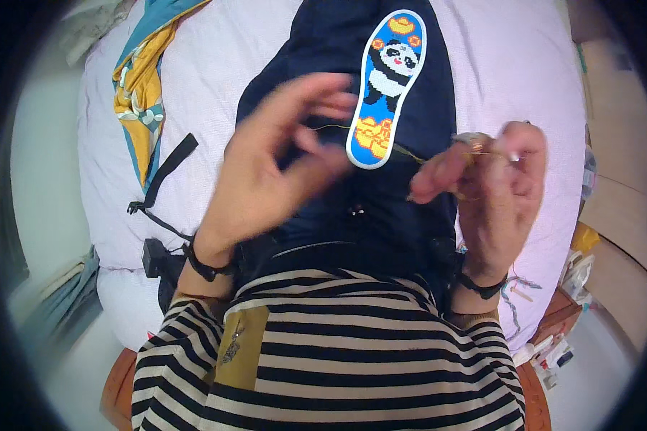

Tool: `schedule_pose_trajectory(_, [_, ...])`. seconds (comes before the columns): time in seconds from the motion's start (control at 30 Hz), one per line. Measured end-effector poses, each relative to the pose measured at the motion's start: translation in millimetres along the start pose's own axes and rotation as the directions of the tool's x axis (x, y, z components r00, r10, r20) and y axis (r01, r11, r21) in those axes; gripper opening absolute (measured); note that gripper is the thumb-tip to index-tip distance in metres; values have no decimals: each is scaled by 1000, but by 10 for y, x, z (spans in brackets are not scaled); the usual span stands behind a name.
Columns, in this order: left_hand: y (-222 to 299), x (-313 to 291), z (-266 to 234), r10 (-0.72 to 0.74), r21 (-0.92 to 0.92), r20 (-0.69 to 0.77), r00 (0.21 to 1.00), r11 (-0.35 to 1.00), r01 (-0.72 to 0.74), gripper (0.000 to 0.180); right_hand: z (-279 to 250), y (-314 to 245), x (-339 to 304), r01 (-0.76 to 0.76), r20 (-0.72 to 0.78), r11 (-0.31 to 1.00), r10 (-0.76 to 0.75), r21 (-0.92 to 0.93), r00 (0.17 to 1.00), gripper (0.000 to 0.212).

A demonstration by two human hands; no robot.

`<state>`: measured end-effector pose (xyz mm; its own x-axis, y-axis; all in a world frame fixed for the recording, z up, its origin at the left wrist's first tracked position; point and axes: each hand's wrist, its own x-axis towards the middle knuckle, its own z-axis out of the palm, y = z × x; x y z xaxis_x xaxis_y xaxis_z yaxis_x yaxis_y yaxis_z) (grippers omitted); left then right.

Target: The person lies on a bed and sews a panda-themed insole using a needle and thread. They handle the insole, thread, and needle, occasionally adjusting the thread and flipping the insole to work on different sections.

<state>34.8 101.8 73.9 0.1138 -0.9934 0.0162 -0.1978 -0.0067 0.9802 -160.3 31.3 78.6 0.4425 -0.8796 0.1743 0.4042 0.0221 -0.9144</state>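
Observation:
A shoe insole [388,82] with a white rim rests on my dark-trousered legs. Its blue face carries a stitched panda, with yellow and orange motifs at both ends. My left hand [277,161] is beside its left edge, smeared by motion, its fingers curved and apart. A fine yellowish thread [332,126] runs between that hand and the insole. From the insole's lower right edge more thread [410,154] leads to my right hand [492,172], whose fingers are closed on it. A metallic band [474,141] shows on a right finger. Whether a needle is there is too blurred to tell.
I sit on a bed with a pale lilac sheet [510,57]. A yellow and teal cloth [140,93] lies at the far left. Nearer are a black strap [171,169] and a small black box [153,257]. Tangled grey-green threads [512,305] lie at the right.

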Motion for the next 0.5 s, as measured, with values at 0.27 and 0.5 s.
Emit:
schedule_pose_trajectory(0.27, [-60, 66, 578, 3, -457, 749, 663, 728, 512, 36, -168, -127, -73, -123, -21, 979, 128, 165, 992, 17])
schedule_pose_trajectory(0.5, [-118, -23, 311, 19, -303, 767, 641, 892, 337, 25, -670, -404, -390, -125, -71, 854, 186, 504, 980, 14])
